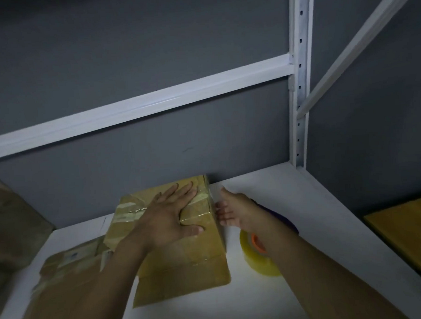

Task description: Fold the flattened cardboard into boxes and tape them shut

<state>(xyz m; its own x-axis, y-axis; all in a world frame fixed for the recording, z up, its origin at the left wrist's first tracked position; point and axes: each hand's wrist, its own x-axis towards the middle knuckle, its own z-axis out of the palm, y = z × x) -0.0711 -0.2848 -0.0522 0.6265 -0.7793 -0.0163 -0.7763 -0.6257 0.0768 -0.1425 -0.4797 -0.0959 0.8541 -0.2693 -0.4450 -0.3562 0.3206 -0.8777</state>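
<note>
A brown cardboard box with clear tape across its top stands on the white shelf, its far end against the grey wall. My left hand lies flat on the box top, fingers spread and straight. My right hand is at the box's right side, with straight fingers touching the side wall near the taped edge. A roll of clear yellowish tape with an orange core lies on the shelf just right of the box, partly under my right forearm.
More flattened, taped cardboard lies left of the box. Another brown cardboard piece leans at the far left. A white metal shelf upright and crossbar stand behind. A wooden board sits to the right.
</note>
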